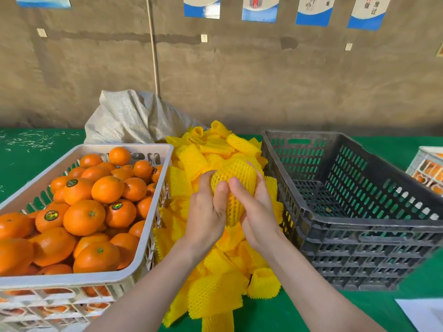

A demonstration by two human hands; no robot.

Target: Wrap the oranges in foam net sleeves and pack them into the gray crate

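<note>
**BOTH GRIPS CLAMPED ON ONE SLEEVE, MID-TABLETOP**

Found left grip (208,212) and right grip (257,212) closed from either side round one yellow sleeve (236,178). Saw both thumbs pressed side by side on its near face and the fingers curled behind. Noted the sleeve's upper end swollen round and its lower end narrow between the palms. Could not see the contents through the net.

Recorded the sleeve held above the pile (215,291) of loose yellow sleeves, between the two crates and outside both.

Logged a white crate (72,281) at left, heaped with bare oranges (84,216), several bearing round dark stickers. Logged the gray crate (371,224) at right, just beside the pile, with one small round sticker on its floor.

Observed a pale woven sack (129,116) slumped behind the pile and the white crate.

Confirmed all of these standing on a green tabletop (275,315). Noted a second white crate (429,171) holding orange fruit, cut off at the far right edge. Noted a white sheet (422,312) at the near right corner.

Marked posters (314,10) along the wall behind, text too small to read.
</note>
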